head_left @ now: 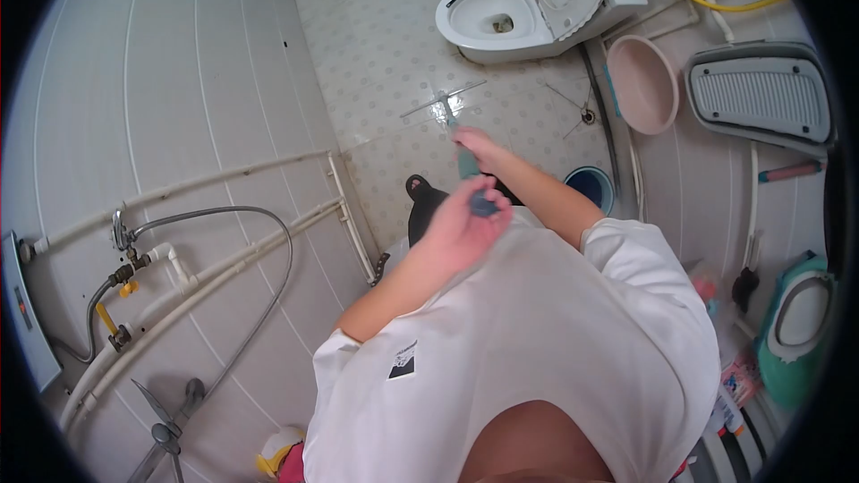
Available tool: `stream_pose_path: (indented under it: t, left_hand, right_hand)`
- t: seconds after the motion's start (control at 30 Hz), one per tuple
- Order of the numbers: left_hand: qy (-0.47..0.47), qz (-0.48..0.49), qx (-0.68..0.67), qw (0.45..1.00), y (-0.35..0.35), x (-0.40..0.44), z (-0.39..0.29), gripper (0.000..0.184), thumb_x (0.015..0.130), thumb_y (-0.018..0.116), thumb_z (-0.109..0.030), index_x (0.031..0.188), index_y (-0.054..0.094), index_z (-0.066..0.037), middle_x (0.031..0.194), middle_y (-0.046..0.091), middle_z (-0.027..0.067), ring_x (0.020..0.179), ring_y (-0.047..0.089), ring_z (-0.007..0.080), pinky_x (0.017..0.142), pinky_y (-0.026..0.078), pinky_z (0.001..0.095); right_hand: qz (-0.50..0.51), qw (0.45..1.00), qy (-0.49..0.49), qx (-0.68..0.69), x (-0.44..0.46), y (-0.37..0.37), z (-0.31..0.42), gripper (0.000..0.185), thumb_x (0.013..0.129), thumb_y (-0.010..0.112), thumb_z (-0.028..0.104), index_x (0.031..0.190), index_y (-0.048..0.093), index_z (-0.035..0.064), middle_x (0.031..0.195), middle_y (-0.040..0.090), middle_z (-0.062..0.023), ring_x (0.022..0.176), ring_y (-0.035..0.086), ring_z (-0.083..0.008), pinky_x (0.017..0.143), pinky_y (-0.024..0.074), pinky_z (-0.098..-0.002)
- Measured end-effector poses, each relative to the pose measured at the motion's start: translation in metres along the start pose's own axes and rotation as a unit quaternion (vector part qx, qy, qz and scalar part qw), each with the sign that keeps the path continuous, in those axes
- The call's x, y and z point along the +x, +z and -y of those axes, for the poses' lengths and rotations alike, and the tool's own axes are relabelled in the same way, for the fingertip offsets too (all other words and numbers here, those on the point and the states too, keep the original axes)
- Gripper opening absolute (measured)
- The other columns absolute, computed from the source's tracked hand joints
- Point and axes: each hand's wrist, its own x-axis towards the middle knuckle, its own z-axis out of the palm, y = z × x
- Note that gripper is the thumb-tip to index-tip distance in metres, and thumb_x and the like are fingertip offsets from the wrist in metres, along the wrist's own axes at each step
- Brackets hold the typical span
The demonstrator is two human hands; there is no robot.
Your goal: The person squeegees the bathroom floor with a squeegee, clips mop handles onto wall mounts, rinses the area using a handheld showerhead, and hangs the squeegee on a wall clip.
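Observation:
A long-handled squeegee [467, 163] slants away from my body, its thin wide blade resting on the wet tiled floor. My right hand [479, 148] is wrapped round the handle lower down, nearer the blade. Close to my chest, my left hand [467, 219] has its fingers curled round the dark top end of the same handle. Beyond the hands, the tiles [376, 80] shine with reflected light near the blade.
A toilet [497, 13] with raised lid stands ahead. On the right are a floor drain [587, 115], a blue bucket [591, 188], a pink basin [642, 85] and a grey washboard tub [761, 97]. Pipes [179, 181] and a shower hose [288, 259] line the left wall.

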Motion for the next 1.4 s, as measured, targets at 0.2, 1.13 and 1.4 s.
stream_pose_path:
  t: [0.2, 1.13, 1.4]
  left_hand:
    - [0.036, 0.105, -0.051, 0.992, -0.006, -0.074, -0.050, 0.020, 0.099, 0.050, -0.026, 0.105, 0.053, -0.007, 0.087, 0.061, -0.0007, 0.072, 0.058, 0.0125, 0.075, 0.052, 0.0323]
    - [0.062, -0.060, -0.028, 0.996, -0.111, -0.068, -0.176, 0.012, 0.091, 0.058, -0.008, 0.100, 0.052, -0.002, 0.083, 0.059, 0.0035, 0.073, 0.063, 0.0132, 0.071, 0.059, 0.0246]
    - [-0.026, -0.076, 0.099, 0.992, -0.062, 0.007, -0.072, 0.012, 0.092, 0.058, -0.009, 0.095, 0.049, -0.003, 0.087, 0.058, 0.0057, 0.079, 0.061, 0.0160, 0.077, 0.055, 0.0300]
  right_hand:
    - [0.098, 0.992, -0.072, 0.010, -0.028, 0.095, 0.035, 0.036, 0.097, 0.045, 0.030, 0.122, 0.057, 0.0069, 0.081, 0.053, -0.0027, 0.071, 0.061, -0.0175, 0.061, 0.0525, -0.0368]
    - [0.078, 0.827, -0.315, -0.460, 0.072, 0.238, -0.044, 0.021, 0.088, 0.055, 0.030, 0.090, 0.070, 0.0144, 0.083, 0.069, -0.0076, 0.082, 0.066, -0.0275, 0.075, 0.0486, -0.0364]
    - [-0.053, 0.870, -0.321, -0.372, 0.029, 0.094, -0.047, 0.024, 0.088, 0.053, 0.031, 0.082, 0.068, 0.0130, 0.078, 0.068, -0.0046, 0.075, 0.064, -0.0238, 0.070, 0.0467, -0.0342]
